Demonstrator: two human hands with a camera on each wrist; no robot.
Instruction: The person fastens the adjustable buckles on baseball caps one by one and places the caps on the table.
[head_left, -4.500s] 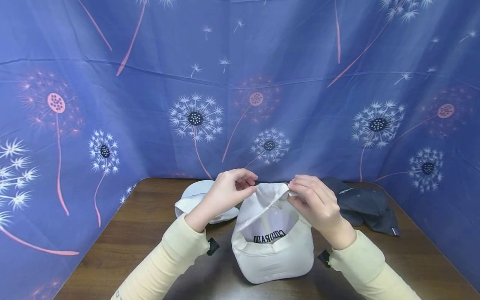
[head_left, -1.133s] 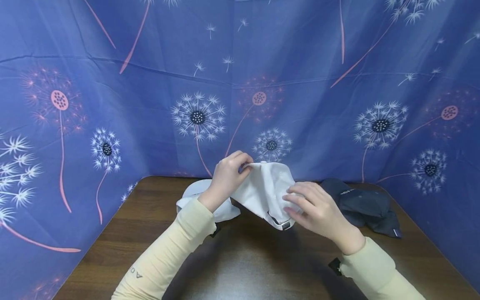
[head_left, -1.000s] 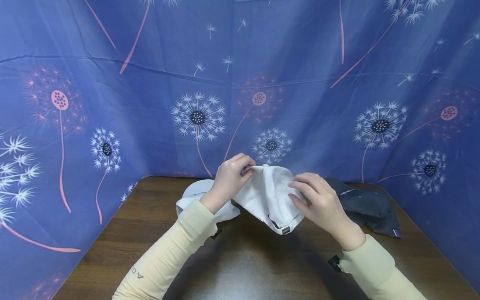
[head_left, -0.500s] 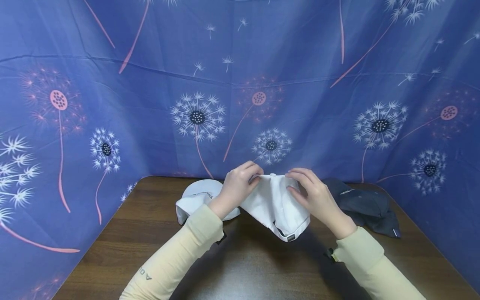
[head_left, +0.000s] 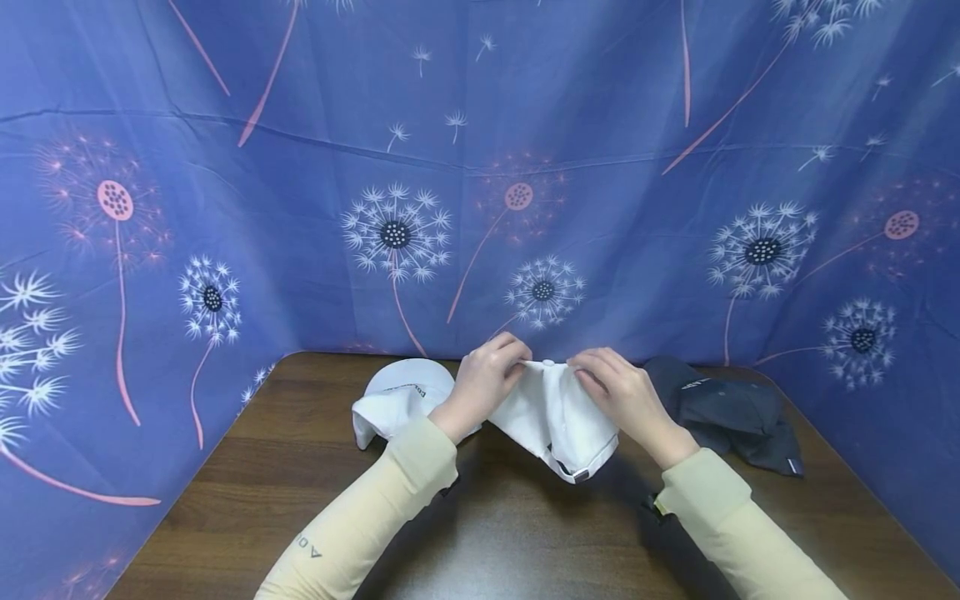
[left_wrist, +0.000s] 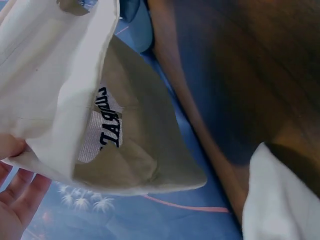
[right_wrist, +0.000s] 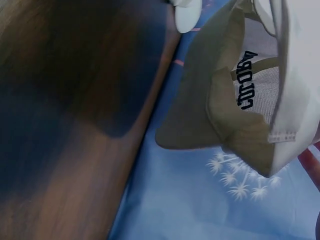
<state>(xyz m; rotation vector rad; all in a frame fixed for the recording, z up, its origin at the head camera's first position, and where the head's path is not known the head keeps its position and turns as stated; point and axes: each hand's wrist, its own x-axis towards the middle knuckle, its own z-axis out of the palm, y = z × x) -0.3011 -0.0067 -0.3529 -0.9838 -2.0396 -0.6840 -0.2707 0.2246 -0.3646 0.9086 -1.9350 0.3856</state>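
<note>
Between my hands in the head view hangs a white baseball cap (head_left: 555, 417), its top button uppermost and its back strap with a small dark buckle at the bottom. My left hand (head_left: 486, 379) pinches the crown left of the button; my right hand (head_left: 618, 396) pinches it on the other side. Both wrist views show the cap's opening from below, with dark lettering reversed on the inside of the cap (left_wrist: 55, 95) and the brim of the cap (right_wrist: 192, 112) pointing away. Thumb and fingers of the left hand (left_wrist: 25, 200) lie at the cap's edge.
A second white cap (head_left: 393, 404) with dark lettering lies on the wooden table (head_left: 285, 467) at the back left. Dark caps (head_left: 731, 408) lie overlapping at the back right. A blue cloth (head_left: 465, 167) with dandelion prints surrounds the table's back and sides.
The cap has turned from opening toward me to strap side toward me. After loose contact about a second ago, my right hand pinches the crown again. Cap and left hand have come lower and rightward.
</note>
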